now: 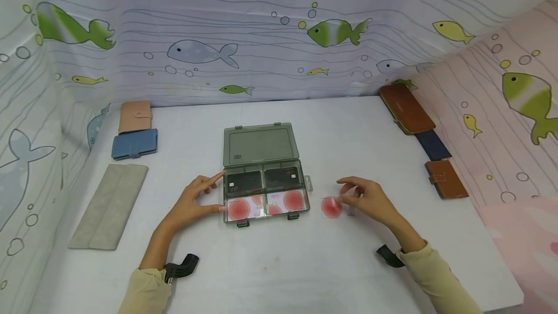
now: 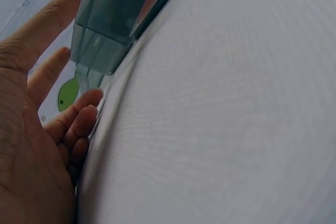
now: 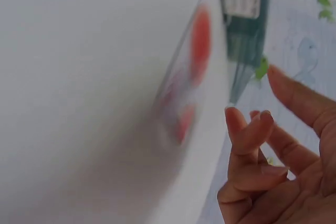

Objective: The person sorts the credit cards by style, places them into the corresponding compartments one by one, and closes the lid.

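Note:
A translucent green plastic case (image 1: 261,144) lies with its lid folded back. Black cards marked VIP (image 1: 244,183) fill its two rear compartments, and white cards with red circles (image 1: 246,209) fill the front two. My left hand (image 1: 196,200) touches the case's left side with index finger and thumb spread apart, the other fingers bent. To the right of the case is a loose white card with red circles (image 1: 331,207), blurred in the right wrist view. Beside it hovers my right hand (image 1: 368,201), fingers loosely bent and, in that wrist view, apart from the card.
On the left lie a beige wallet (image 1: 135,116), a blue wallet (image 1: 134,144) and a long grey folder (image 1: 109,206). Along the right edge are a large brown wallet (image 1: 407,109), a dark blue one (image 1: 433,145) and a smaller brown one (image 1: 447,179). Fish-patterned cloth surrounds the white table (image 1: 270,265).

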A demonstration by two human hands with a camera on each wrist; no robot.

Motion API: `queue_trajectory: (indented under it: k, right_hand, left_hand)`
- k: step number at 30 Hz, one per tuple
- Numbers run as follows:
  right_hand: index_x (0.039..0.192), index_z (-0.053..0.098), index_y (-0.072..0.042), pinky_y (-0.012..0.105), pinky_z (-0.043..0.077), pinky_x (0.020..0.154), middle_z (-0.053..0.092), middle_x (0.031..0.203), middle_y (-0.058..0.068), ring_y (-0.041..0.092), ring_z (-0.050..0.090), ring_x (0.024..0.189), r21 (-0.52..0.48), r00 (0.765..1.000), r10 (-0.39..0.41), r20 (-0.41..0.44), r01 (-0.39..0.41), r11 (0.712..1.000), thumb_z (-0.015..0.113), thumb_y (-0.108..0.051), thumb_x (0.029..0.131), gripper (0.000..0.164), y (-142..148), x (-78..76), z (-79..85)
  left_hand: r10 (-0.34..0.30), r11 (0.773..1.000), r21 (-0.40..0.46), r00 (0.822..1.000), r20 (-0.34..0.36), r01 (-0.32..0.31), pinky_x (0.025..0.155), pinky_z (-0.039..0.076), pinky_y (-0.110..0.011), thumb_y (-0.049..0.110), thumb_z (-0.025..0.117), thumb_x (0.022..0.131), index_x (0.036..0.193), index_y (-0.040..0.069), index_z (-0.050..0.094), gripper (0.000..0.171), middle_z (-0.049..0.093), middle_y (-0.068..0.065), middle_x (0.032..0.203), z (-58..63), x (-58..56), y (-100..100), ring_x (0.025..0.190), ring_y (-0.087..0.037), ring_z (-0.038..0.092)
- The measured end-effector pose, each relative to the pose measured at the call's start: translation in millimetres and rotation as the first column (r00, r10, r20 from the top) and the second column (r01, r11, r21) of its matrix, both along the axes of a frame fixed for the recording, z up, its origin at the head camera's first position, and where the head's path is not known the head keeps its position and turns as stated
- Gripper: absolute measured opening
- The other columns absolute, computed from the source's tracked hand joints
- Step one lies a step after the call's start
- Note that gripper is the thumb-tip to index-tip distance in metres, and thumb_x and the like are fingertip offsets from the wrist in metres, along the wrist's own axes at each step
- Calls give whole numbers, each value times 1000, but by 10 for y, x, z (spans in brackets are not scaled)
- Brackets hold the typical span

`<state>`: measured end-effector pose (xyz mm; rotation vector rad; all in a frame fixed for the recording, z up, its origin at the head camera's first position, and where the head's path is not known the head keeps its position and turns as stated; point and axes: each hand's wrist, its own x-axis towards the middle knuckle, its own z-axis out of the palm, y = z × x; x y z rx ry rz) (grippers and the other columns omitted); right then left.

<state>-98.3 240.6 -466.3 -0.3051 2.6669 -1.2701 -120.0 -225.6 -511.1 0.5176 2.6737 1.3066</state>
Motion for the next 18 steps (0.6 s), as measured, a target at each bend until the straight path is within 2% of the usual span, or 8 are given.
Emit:
queue_trajectory:
  k: [4, 9, 14, 18]
  right_hand:
    - [124, 66, -2, 22, 42, 64, 68, 101, 10, 11, 52, 74, 20, 1000, 31, 2, -31, 999, 82, -9, 80, 48, 207, 54, -105]
    - [125, 65, -4, 22, 41, 63, 60, 102, 11, 10, 48, 71, 43, 999, 44, 13, -44, 998, 89, -17, 72, 59, 288, 110, -208]
    - [116, 64, -5, 23, 40, 63, 53, 97, 7, 9, 43, 71, 108, 997, 72, -28, -69, 992, 90, -13, 71, 53, 269, 159, -269]
    - [107, 59, -3, 23, 39, 64, 50, 94, 8, 9, 42, 71, 94, 994, 88, -59, -82, 992, 89, -8, 70, 49, 256, 174, -274]
  left_hand:
    - [4, 1000, 2, 1000, 9, -4, 85, 34, -45, 26, 88, 74, 151, 26, 45, 88, 50, -7, 104, 0, -1, -4, 95, -17, 41]
    - [17, 1000, -8, 999, 29, -17, 85, 34, -45, 27, 89, 73, 151, 26, 45, 89, 50, -7, 103, 14, -3, -2, 95, -18, 40]
    - [22, 1000, -14, 999, 39, -22, 85, 33, -45, 27, 89, 73, 151, 27, 44, 90, 49, -7, 103, 18, 0, 7, 95, -18, 40]
    - [19, 1000, -7, 999, 42, -18, 85, 33, -44, 27, 89, 74, 151, 27, 44, 89, 49, -7, 103, 18, -1, 13, 95, -18, 39]
